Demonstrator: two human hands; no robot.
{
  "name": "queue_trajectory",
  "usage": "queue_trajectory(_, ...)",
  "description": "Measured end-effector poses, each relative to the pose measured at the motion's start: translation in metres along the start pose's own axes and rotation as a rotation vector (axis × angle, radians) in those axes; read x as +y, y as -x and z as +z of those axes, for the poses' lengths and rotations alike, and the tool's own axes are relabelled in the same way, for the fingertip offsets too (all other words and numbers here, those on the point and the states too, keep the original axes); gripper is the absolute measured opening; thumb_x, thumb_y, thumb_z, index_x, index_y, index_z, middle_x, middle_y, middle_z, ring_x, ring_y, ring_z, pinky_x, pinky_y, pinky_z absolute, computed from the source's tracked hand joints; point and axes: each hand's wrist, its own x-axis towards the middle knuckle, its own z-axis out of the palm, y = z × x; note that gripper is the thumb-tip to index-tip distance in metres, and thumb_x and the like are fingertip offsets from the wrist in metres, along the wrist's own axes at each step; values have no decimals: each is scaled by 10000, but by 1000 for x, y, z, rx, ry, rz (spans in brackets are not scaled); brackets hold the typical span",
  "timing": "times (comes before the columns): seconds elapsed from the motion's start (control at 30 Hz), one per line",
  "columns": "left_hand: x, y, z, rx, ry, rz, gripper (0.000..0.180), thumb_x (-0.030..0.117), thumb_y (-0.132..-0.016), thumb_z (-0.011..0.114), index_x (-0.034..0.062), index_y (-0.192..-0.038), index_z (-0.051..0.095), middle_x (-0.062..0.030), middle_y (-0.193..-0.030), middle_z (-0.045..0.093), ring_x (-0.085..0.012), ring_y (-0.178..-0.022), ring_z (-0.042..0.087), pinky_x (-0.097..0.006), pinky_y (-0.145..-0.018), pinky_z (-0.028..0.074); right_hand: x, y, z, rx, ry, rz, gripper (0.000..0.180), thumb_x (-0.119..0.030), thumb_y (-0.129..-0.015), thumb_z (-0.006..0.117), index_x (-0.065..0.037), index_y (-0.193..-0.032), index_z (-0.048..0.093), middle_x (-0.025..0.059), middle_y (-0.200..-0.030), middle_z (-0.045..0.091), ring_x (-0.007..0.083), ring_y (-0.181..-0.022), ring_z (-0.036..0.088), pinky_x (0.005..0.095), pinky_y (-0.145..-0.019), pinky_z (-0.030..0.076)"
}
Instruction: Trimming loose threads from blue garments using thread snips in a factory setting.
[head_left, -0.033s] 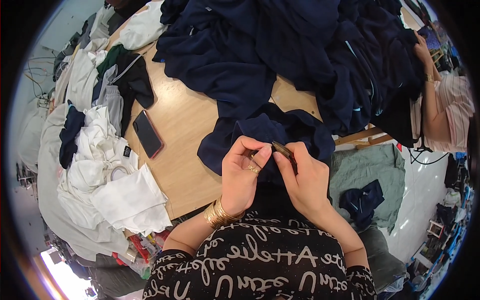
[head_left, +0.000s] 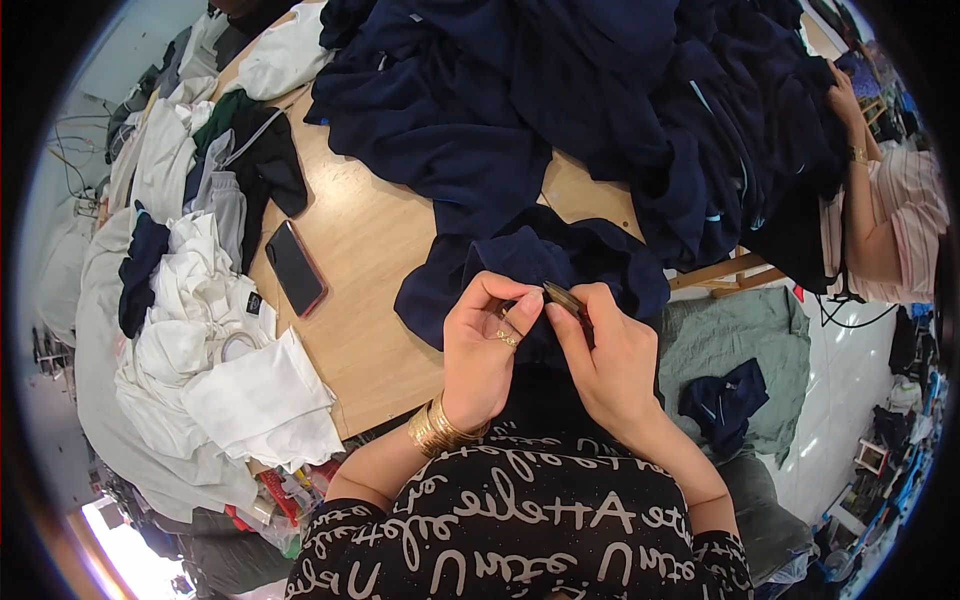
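Wooden table (head_left: 370, 250) is carrying heaps of navy and white cloth while two hands are working a small tool at a navy garment.

Left hand (head_left: 480, 350) is pinching a fold of the navy garment (head_left: 540, 260) at the table's near edge, fingers together on the cloth; right hand (head_left: 610, 365) is gripping a small dark tool (head_left: 563, 297), fingers clamped on it, tip touching the fold. To do this well, judging by the grip, the fold should be kept taut and the tip worked shallowly, away from the left fingers. Phone (head_left: 295, 267) is lying beside white cloth (head_left: 230, 370); another person's hand (head_left: 845, 95) is reaching into the navy pile (head_left: 600, 90).
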Motion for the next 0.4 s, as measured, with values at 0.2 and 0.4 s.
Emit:
queue_trajectory(0.2,-3,0,-1,-21,-47,36,85,-30,-853,587,12,-913,544,-32,-904,591,-66,-838,535,-204,-785,433,-1,0,-1,-21,-9,18,159,-149,-854,610,-38,-811,505,80,-625,564,226,-481,559,309,-424,411)
queue_trajectory(0.4,-4,1,-9,-86,73,-9,87,-14,-860,582,29,-928,547,-17,-933,593,-58,-892,516,-201,-828,409,6,-2,-3,-122,-83,147,147,-177,-867,595,-53,-842,521,92,-631,589,244,-492,578,333,-432,424)
